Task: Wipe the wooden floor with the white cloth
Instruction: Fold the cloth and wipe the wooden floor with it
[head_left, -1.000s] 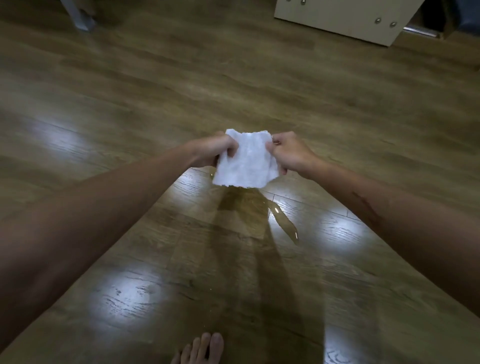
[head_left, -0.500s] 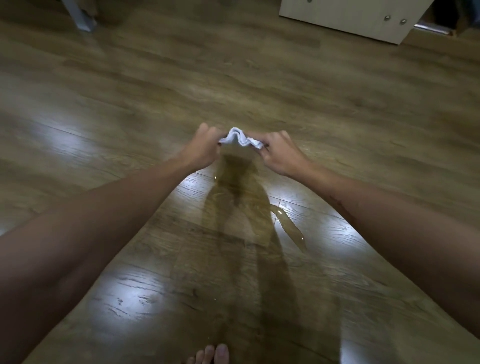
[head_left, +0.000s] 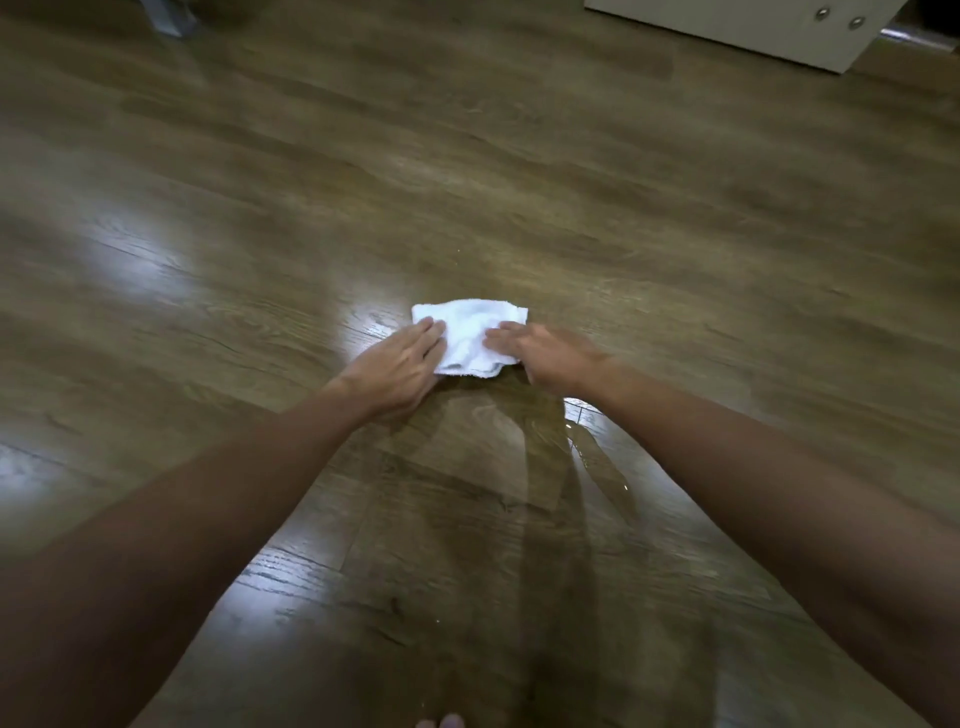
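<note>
The white cloth (head_left: 470, 332) lies spread flat on the wooden floor (head_left: 519, 171), at the far end of a puddle of clear liquid (head_left: 576, 452). My left hand (head_left: 400, 364) rests palm down on the cloth's left edge, fingers straight and together. My right hand (head_left: 545, 353) presses flat on its right edge and looks slightly blurred. Both hands lie on top of the cloth rather than gripping it. The liquid runs back from the cloth toward me in a shiny streak.
A pale cabinet (head_left: 753, 28) with round knobs stands at the far right. A grey furniture leg (head_left: 169, 18) shows at the far left. My bare toes (head_left: 441, 721) peek in at the bottom edge. Bright light patches reflect off the planks.
The cloth, held up in the air between both hands a second ago, has been lowered and laid flat on the floor. Both hands have gone from pinching its corners to pressing on it with flat palms.
</note>
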